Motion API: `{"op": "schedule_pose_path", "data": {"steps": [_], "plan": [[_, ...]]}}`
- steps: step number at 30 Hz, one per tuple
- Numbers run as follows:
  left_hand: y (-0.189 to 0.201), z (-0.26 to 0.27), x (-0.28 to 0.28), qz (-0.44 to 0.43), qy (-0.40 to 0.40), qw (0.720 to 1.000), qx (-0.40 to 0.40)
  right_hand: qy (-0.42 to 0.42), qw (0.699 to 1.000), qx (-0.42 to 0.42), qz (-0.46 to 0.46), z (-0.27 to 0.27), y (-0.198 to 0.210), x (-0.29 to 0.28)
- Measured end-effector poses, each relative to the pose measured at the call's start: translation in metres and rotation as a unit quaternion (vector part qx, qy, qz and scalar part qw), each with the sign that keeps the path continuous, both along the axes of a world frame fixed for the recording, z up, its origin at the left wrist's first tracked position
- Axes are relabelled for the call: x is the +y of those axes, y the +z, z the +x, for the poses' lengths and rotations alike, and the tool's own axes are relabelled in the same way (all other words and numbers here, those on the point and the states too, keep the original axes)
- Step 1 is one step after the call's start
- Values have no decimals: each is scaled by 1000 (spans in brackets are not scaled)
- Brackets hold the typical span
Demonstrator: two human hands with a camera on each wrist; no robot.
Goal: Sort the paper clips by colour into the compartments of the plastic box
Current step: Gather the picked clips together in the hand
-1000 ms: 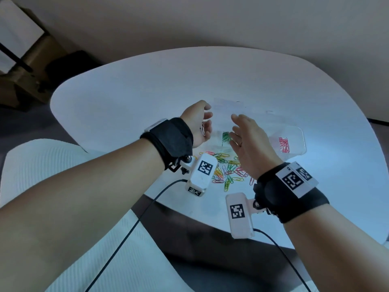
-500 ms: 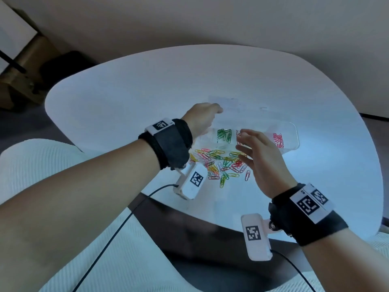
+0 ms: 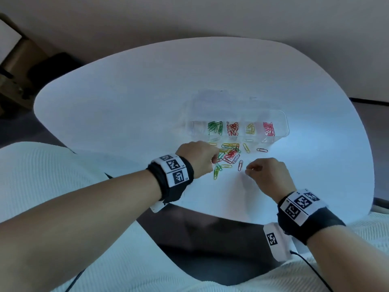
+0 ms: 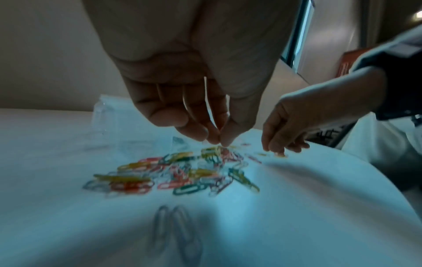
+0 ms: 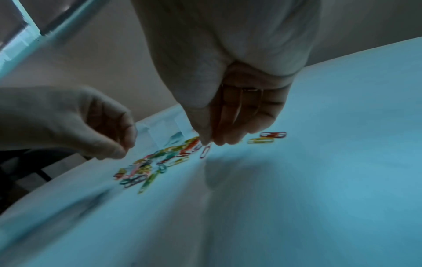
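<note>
Both hands are working low in the head view: the left hand [image 3: 197, 158] is pinching into the clips [image 3: 228, 153] at centre frame, while the right hand [image 3: 267, 172] is curling its fingertips together, contents unclear. Tangled clips are risking a mixed-colour grab, and the box [image 3: 280, 121] is sitting just above them, with bare table [image 3: 126, 106] lying open at upper left.
</note>
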State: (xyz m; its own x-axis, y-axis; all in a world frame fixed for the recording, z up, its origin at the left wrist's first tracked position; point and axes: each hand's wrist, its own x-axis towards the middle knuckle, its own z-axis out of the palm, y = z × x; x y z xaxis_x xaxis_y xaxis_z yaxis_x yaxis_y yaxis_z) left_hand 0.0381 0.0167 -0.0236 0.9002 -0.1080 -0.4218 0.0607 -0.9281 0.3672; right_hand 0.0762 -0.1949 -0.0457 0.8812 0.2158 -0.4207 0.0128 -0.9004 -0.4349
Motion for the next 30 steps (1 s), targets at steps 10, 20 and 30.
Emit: {"op": "schedule_pose_path", "data": {"steps": [10,20,30], "plan": [[-32,-4,-8,87,-82,992,31,7,998,-56,2,5,-20,13],[-16,5,-5,-49,44,998,-7,22,997,-54,-49,4,-17,20],[-9,20,-3,-250,261,930,69,-277,842,221,406,12,-2,25]]}}
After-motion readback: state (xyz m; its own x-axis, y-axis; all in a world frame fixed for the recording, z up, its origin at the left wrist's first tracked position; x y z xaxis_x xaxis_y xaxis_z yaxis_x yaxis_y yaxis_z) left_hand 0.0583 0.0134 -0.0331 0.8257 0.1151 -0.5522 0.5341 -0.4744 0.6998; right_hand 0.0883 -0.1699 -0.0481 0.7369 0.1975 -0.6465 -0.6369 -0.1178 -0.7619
